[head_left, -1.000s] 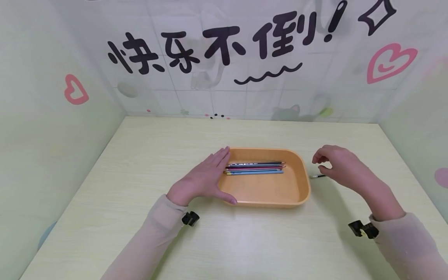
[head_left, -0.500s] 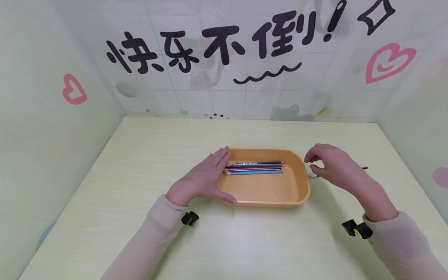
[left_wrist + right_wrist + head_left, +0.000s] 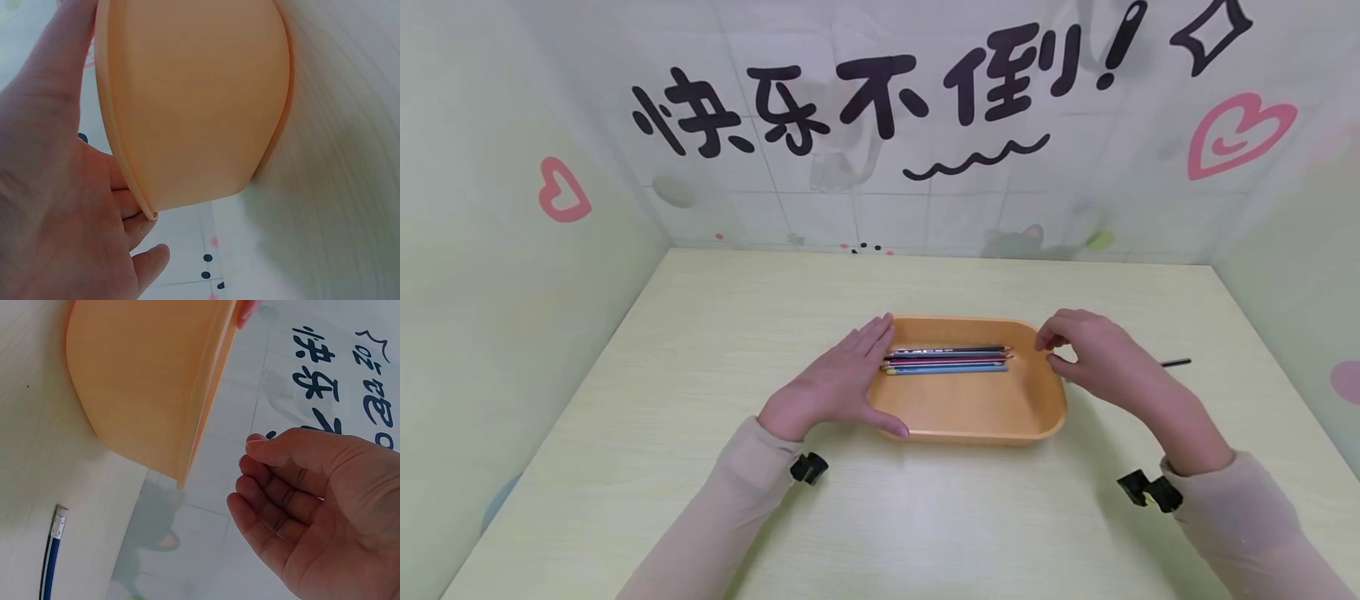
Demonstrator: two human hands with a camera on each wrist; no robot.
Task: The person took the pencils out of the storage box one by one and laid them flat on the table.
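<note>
An orange tray (image 3: pixel 970 417) stands on the table with several pencils (image 3: pixel 947 362) lying side by side in its back half. My left hand (image 3: pixel 835 383) rests spread over the tray's left end, fingers along the back and thumb at the front rim. My right hand (image 3: pixel 1101 354) hovers by the tray's right rim. Its fingers are loosely curled with a gap to the thumb, and nothing is in them, as the right wrist view shows. A dark pencil (image 3: pixel 50 562) with a metal eraser end lies on the table to the tray's right, largely hidden under the right hand in the head view.
The pale wooden table (image 3: pixel 925 525) is bordered by a printed wall covering (image 3: pixel 880 217) at the back and light panels at both sides.
My right hand has moved left, from above the loose pencil to the tray's right rim. More of that pencil's far end now shows. The left hand and the tray have stayed put.
</note>
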